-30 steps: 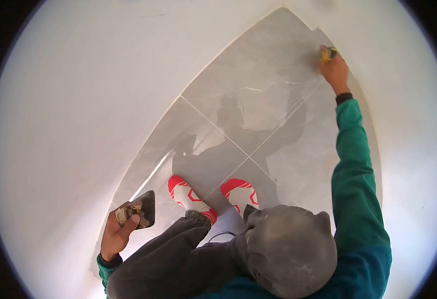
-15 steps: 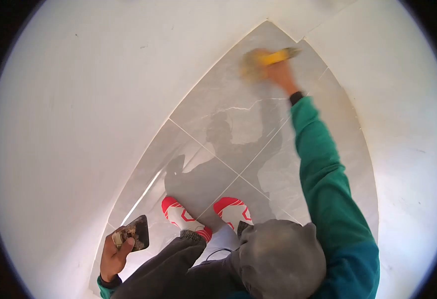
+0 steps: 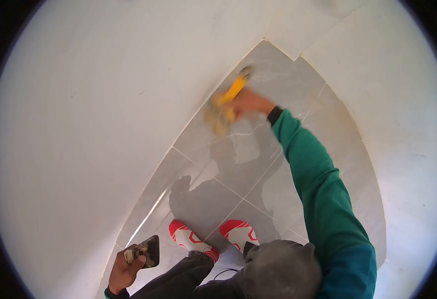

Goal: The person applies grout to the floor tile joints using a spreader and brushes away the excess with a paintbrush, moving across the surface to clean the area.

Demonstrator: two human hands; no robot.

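My right hand [image 3: 250,102] is wrapped round the yellow handle of a hand brush [image 3: 237,87]. The brush's straw-coloured bristles are smeared by motion, low over the grey tiles close to the left wall's foot. At lower left, my left hand [image 3: 123,273] grips a dark, flat phone [image 3: 151,249] with its thumb lying across the front. Pale and brown patches show on the phone's face. Both sleeves are green with dark cuffs.
Grey floor tiles [image 3: 288,184] with pale joints narrow to a corner between the left wall [image 3: 89,139] and the right wall [image 3: 407,114]. My feet in red-and-white socks [image 3: 239,233] stand on the tiles. A grey cap [image 3: 282,271] covers the bottom middle.
My right hand has swept the brush left and towards me, from near the far corner to beside the left wall. My left hand still holds the phone; the whole view has shifted slightly.
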